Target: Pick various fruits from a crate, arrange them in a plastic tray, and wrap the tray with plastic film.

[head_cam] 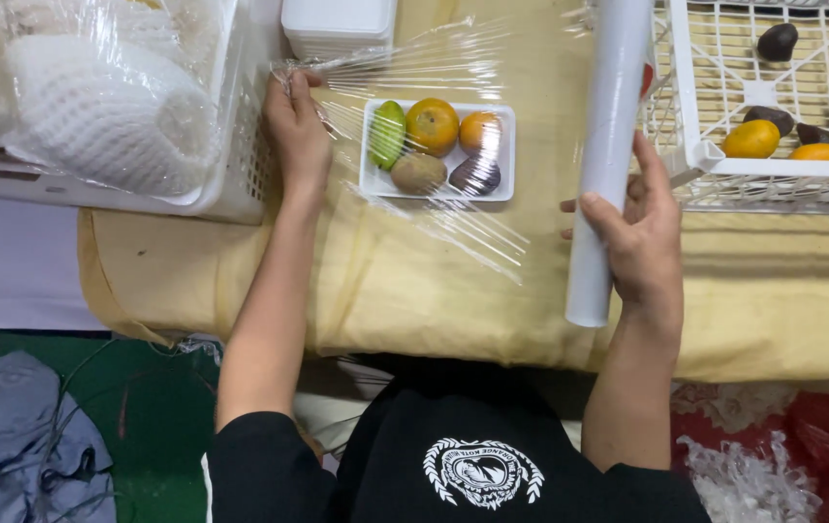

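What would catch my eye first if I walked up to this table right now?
Probably the sheet of clear cling film stretched across the middle of the table, between the left hand pinching its edge and the right hand gripping the white roll. Under it sits a white tray of colourful fruit on the tan cloth. At the far right, a white crate holds more fruit.

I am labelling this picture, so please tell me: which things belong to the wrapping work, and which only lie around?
In use: left hand, right hand, white cling-film roll, clear stretched film, white fruit tray.
Lying about: white wire basket, foam nets, white box.
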